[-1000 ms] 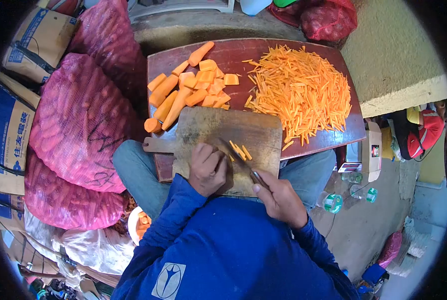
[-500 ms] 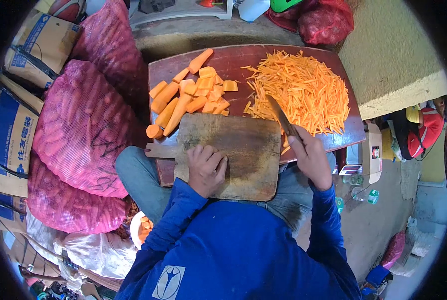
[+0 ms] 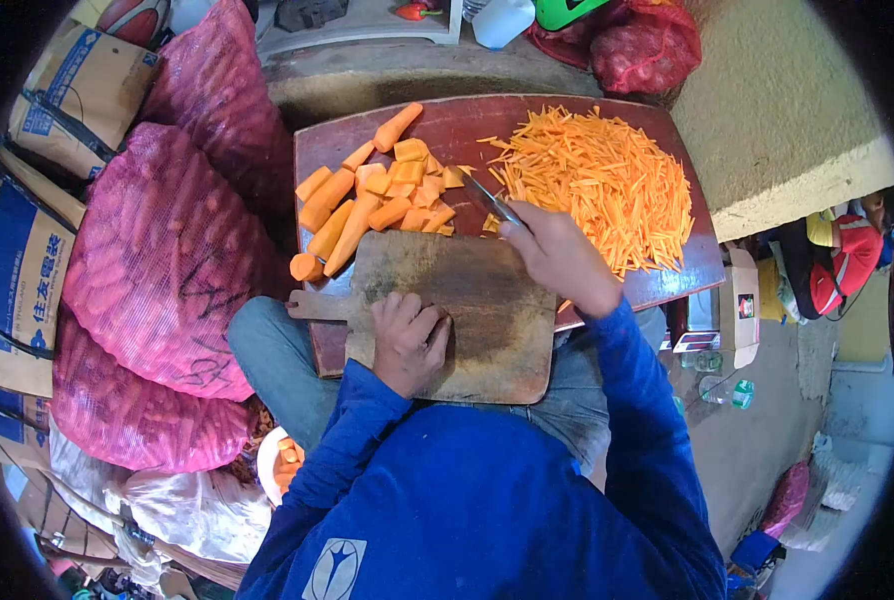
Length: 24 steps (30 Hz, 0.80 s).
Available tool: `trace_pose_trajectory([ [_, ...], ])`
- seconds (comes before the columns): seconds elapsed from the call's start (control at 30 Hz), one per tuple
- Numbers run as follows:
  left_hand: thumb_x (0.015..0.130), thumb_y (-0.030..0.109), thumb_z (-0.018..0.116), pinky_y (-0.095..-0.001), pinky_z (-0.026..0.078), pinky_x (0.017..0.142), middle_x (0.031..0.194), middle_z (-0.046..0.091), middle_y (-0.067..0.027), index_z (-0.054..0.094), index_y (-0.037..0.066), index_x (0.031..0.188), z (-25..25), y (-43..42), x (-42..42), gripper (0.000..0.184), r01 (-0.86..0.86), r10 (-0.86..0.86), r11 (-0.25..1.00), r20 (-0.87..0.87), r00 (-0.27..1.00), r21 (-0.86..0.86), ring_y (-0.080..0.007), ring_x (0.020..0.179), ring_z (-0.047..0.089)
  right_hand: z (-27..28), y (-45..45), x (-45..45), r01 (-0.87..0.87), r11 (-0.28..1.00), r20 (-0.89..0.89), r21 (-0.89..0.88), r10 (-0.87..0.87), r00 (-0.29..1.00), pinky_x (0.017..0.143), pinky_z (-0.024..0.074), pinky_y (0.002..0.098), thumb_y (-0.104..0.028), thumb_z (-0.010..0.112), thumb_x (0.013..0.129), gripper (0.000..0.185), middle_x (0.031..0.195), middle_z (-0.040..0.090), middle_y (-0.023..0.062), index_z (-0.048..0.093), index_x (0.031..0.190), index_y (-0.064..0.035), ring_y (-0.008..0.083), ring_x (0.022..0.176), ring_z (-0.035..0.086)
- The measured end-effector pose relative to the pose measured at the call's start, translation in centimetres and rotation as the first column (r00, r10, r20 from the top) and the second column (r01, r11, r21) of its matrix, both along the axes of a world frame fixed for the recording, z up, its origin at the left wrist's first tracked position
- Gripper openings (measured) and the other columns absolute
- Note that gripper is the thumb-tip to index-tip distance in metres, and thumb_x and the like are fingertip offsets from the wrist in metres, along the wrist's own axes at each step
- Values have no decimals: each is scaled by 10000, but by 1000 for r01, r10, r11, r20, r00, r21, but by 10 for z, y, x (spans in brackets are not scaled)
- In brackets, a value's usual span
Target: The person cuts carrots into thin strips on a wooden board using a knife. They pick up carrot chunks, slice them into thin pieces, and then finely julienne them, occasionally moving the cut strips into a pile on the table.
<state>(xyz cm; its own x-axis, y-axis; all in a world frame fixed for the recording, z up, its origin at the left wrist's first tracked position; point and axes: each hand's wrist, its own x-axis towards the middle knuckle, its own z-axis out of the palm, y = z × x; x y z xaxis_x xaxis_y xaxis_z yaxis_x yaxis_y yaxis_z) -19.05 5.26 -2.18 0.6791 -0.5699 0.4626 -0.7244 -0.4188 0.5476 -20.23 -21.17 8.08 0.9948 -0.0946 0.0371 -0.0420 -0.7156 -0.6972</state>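
Observation:
My right hand [image 3: 569,258] is closed around the handle of a knife [image 3: 485,196]. Its blade points up and left, between the carrot chunks [image 3: 404,180] and the heap of shredded carrot [image 3: 607,185]. Under my left hand [image 3: 407,343] lies a worn wooden cutting board [image 3: 497,330], with its short handle to the left. The left fingers are curled and rest on the board's surface; no food shows in them. Whole peeled carrots [image 3: 350,235] lie beside the chunks, just past the board's upper left corner.
The board overlaps the near side of a reddish-brown table [image 3: 447,120] and my lap. Pink mesh sacks [image 3: 167,260] and cardboard boxes [image 3: 27,260] crowd the left. A white container [image 3: 277,465] with carrot pieces stands low by my left leg. A concrete ledge [image 3: 797,130] is at right.
My right hand has moved left and up with the knife, from the shredded heap's near edge to the gap beside the chunks. My left hand has stayed on the board.

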Motion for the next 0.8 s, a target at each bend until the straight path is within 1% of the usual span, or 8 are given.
trace_pose_trajectory([
  [0.03, 819, 82, 815, -453, 398, 861, 934, 603, -78, 734, 91, 972, 0, 0, 0, 173, 1, -1, 1000, 6, 1000, 7, -307, 921, 574, 15, 6, -12, 27, 998, -25, 51, -26, 999, 719, 532, 555, -224, 642, 1075, 268, 859, 666, 339, 672, 1143, 34, 536, 848, 691],
  [0.13, 838, 89, 815, -452, 402, 869, 969, 622, -84, 747, 87, 1001, 0, -3, 0, 176, -17, 16, 998, -24, 1000, -54, -311, 943, 589, 30, 16, -54, 40, 999, -41, -2, -40, 998, 740, 554, 542, -213, 665, 1063, 290, 893, 689, 335, 683, 1224, 28, 525, 879, 709],
  [0.17, 838, 89, 815, -452, 402, 869, 969, 622, -84, 747, 87, 1001, 2, -3, 0, 176, -19, 18, 998, -29, 999, -52, -311, 943, 589, 27, 16, -68, 38, 999, -45, 0, -38, 998, 740, 554, 542, -213, 665, 1063, 290, 893, 689, 335, 683, 1224, 28, 525, 879, 709],
  [0.27, 840, 105, 835, -451, 410, 867, 965, 647, -89, 760, 83, 1013, 9, -4, 0, 189, -29, 27, 999, -68, 997, -32, -324, 944, 605, 13, 19, -97, 0, 993, -47, 118, 5, 999, 767, 577, 512, -194, 694, 1046, 389, 976, 713, 329, 647, 1369, 16, 508, 920, 726],
  [0.47, 832, 116, 844, -452, 406, 862, 999, 649, -87, 757, 82, 1013, 6, -6, 0, 204, -19, 20, 1000, -12, 1000, 17, -321, 960, 607, 11, 13, -63, 71, 994, 45, 83, -75, 996, 751, 567, 523, -182, 691, 1042, 330, 932, 707, 329, 660, 1291, 33, 528, 890, 707],
  [0.6, 833, 116, 834, -456, 398, 862, 1001, 635, -86, 755, 84, 1017, 3, -5, 0, 203, -21, 21, 1000, 1, 1000, 15, -313, 967, 600, -1, 3, -10, 62, 995, 22, 72, -64, 998, 737, 557, 552, -181, 673, 1046, 280, 894, 697, 336, 662, 1222, 37, 540, 875, 698],
  [0.67, 843, 123, 822, -460, 394, 868, 1004, 623, -86, 753, 85, 1025, 2, -5, -1, 198, -20, 20, 1000, 1, 1000, 8, -308, 973, 591, -32, -4, 12, 29, 999, 125, -31, -25, 992, 703, 543, 491, -174, 661, 1061, 293, 858, 666, 315, 671, 1257, 45, 487, 788, 694],
  [0.8, 829, 111, 834, -460, 398, 861, 1002, 640, -87, 753, 87, 1012, 4, -5, 1, 202, -26, 26, 1000, -19, 999, 17, -314, 955, 599, -31, -6, 16, -28, 989, 126, -145, 46, 991, 707, 536, 516, -186, 644, 1071, 286, 863, 664, 324, 671, 1250, 36, 510, 798, 684],
])
